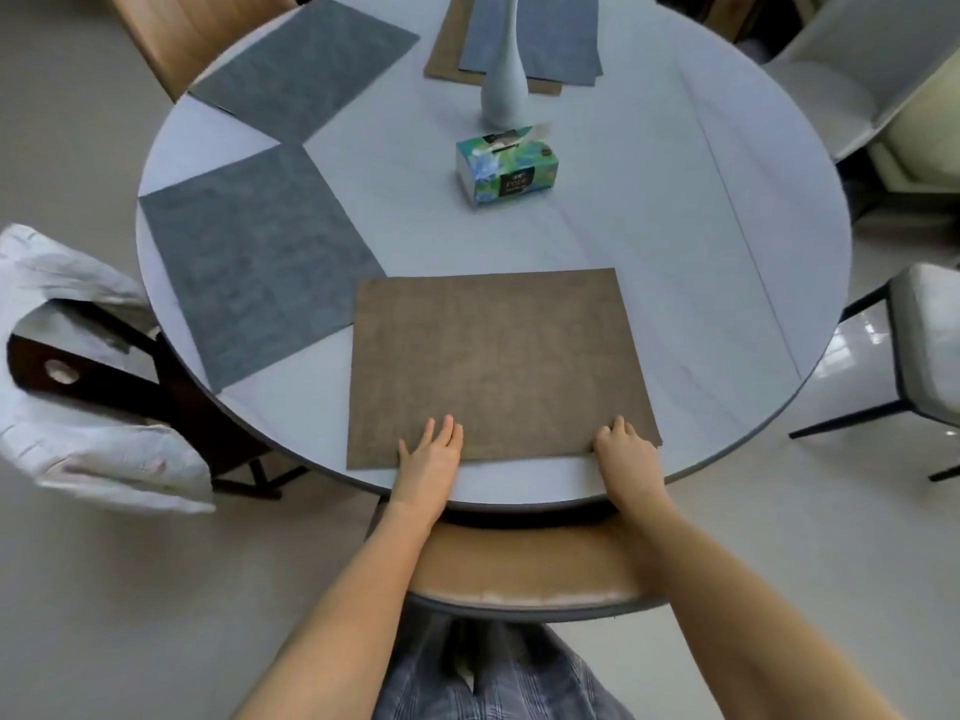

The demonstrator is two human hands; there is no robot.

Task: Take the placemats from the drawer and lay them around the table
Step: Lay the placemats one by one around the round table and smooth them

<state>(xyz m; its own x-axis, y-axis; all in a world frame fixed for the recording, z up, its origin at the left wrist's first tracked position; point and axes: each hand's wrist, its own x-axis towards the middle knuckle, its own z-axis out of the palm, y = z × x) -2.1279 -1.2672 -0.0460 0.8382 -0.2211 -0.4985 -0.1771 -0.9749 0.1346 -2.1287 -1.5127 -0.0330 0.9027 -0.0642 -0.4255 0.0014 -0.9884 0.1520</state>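
Head view: I see a round pale table (649,241) from above, both bare forearms reaching in from the bottom edge.
Brown placemat (498,366): flat on the near side of the table, its front edge just inside the table rim.
Left hand (431,459): fingers straight, pressing flat on the brown placemat's front edge near its left corner, not gripping.
Right hand (626,449): fingers curled at the front edge near the right corner; I can't tell if it pinches the mat or just rests on it.
Grey placemat, near left (254,267): flat, angled, its corner close to the brown one's far-left corner.
Grey placemat, far left (306,70): flat at the far-left rim.
Far stack (540,33): grey mats lying on a brown one at the far side.
Vase (504,80): upright, in front of the stack.
Tissue box (506,168): mid-table, just this side of the vase.
Wooden chair (524,563): tucked under the rim below my hands.
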